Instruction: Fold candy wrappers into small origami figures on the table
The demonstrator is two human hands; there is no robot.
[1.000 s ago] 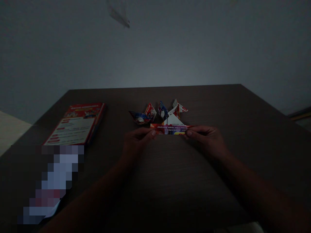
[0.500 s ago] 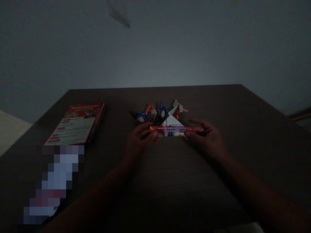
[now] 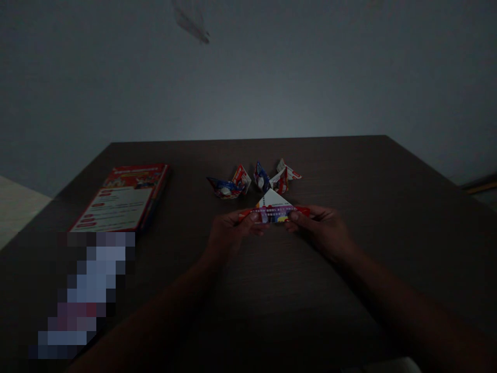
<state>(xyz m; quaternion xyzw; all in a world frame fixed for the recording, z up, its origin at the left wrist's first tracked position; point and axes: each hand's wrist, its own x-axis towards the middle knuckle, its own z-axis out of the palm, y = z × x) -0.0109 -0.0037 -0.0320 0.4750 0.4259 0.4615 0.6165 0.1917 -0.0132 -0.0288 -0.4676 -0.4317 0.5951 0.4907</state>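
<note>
Between my two hands is a folded piece of printed paper [image 3: 272, 204], with a white triangular peak on top and a red and purple band along its bottom. My left hand [image 3: 232, 228] pinches the band's left end, thumb in front. At the right end, my right hand [image 3: 324, 228] grips it in the same way, thumb on the front face. Just beyond the paper lie folded paper shapes: a blue and red one [image 3: 229, 187] to the left and another with blue, red and white points [image 3: 277, 177] behind the peak.
A stack of red and white printed leaflets [image 3: 120, 199] lies at the left of the dark wooden table [image 3: 341, 160]. Nearer me on that side is a pixelated pale patch. A grey wall [image 3: 295, 77] rises behind the table's far edge.
Both hands have drawn slightly closer together and a little toward me with the folded paper. My right fingers, raised before, now close on its end. The other paper shapes stay put.
</note>
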